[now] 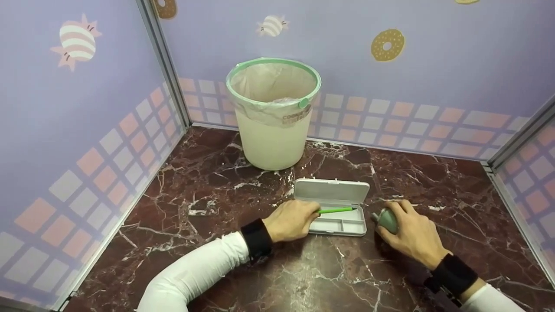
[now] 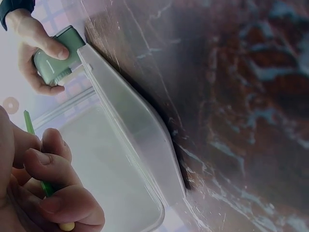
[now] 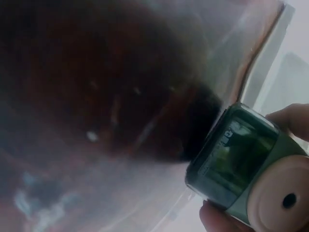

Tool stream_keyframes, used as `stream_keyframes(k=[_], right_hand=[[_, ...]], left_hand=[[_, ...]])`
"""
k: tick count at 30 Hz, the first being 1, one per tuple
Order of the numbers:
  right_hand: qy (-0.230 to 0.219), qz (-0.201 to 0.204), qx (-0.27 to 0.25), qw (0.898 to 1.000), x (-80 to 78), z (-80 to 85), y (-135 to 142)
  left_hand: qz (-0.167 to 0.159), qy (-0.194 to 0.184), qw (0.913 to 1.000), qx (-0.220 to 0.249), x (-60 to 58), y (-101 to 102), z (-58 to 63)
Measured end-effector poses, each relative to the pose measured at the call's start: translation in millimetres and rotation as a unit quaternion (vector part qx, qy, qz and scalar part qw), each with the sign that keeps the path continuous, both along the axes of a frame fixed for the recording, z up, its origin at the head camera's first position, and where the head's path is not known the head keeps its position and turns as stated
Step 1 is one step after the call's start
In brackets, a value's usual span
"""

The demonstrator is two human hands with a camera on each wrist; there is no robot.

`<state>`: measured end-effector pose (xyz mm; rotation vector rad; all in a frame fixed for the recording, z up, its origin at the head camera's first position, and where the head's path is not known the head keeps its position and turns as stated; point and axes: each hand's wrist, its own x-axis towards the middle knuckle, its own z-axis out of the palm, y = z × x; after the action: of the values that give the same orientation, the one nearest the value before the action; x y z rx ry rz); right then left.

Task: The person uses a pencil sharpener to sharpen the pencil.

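Note:
My left hand pinches a bright green pencil near one end, its dark tip pointing right. Below the pencil lies an opened white pencil case, its lid tilted up at the back and several compartments in its base. To the right of the case, my right hand grips a green pencil sharpener with thumb and fingers around its sides. In the right wrist view the sharpener shows a see-through dark green part and a pale pink disc with a round hole.
A cream waste bin with a green rim and a plastic liner stands behind the case. Patterned panels wall off the back and sides. Everything stands on a dark red marbled tabletop.

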<state>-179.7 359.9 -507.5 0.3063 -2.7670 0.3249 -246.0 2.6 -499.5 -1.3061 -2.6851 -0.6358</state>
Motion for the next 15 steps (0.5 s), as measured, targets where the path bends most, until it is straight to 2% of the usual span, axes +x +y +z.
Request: stream_keyframes(k=[8, 15], right_hand=[[0.018, -0.023, -0.003, 1.000, 6.6, -8.1, -6.5], [-0.023, -0.032, 0.004, 0.999, 11.9, -1.2, -8.7]], left_hand=[[-0.004, 0.023, 0.9997, -0.002, -0.3, 1.7, -3.1], [-0.007, 0.019, 0.9998, -0.007, 0.2, 1.6, -1.6]])
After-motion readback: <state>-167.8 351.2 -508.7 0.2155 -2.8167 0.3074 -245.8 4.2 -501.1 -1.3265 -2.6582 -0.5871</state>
